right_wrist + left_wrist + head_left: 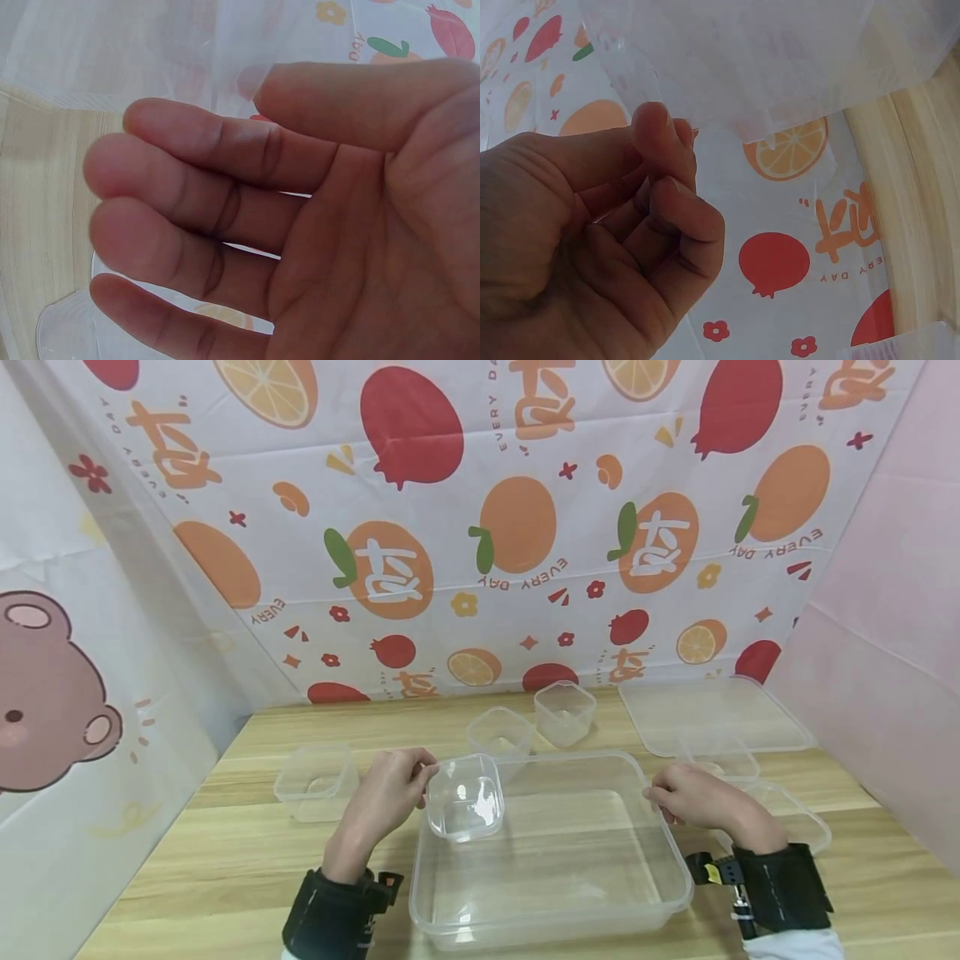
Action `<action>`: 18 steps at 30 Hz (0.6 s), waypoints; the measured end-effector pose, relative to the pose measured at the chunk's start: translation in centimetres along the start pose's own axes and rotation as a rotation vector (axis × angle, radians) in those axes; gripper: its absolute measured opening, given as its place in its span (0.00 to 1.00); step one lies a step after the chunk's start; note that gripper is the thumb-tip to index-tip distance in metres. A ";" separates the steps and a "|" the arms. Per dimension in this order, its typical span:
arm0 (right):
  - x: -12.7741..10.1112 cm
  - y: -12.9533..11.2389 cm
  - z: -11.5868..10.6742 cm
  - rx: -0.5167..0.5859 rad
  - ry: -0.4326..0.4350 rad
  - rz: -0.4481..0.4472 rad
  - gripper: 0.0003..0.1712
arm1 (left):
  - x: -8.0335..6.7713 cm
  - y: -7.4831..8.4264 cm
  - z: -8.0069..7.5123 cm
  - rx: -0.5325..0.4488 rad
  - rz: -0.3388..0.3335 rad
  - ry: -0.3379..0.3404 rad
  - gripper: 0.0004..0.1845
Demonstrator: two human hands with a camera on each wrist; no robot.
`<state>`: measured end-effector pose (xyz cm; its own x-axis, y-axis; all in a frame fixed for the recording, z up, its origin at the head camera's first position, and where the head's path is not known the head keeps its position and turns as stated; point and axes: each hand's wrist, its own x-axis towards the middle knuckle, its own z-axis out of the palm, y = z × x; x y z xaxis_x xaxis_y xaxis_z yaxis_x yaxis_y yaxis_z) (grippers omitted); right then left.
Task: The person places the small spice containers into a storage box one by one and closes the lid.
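A small clear square container (465,797) is tilted above the left part of a large clear plastic box (555,860). My left hand (393,789) pinches its rim between thumb and fingertips. The left wrist view shows these fingers (671,150) at the edge of the clear plastic. My right hand (697,797) is at the large box's right rim, its fingertips by the edge. In the right wrist view, the fingers (172,180) are loosely extended with the thumb apart, and nothing is gripped. Whether they touch the rim I cannot tell.
Small clear containers stand at the left (318,781), and behind the box are a container (498,731) and another container (564,714). At right, a container (716,752) and a clear lid (795,818) lie near my right hand. A large flat lid (712,710) lies farther back.
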<state>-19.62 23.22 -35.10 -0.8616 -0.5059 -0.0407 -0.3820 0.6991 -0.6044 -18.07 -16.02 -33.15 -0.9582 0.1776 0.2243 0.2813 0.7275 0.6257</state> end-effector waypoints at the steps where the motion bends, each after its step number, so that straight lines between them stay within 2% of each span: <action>1: 0.0 0.0 0.0 0.000 -0.001 0.001 0.22 | 0.0 -0.1 0.0 0.002 0.000 0.000 0.05; 18: 0.1 -0.1 0.0 0.014 0.000 0.018 0.22 | 0.2 -0.4 0.3 0.027 -0.010 -0.010 0.04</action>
<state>-19.67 23.08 -35.00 -0.8684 -0.4931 -0.0520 -0.3615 0.7014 -0.6143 -18.43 -16.08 -33.60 -0.9614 0.1769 0.2108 0.2707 0.7466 0.6077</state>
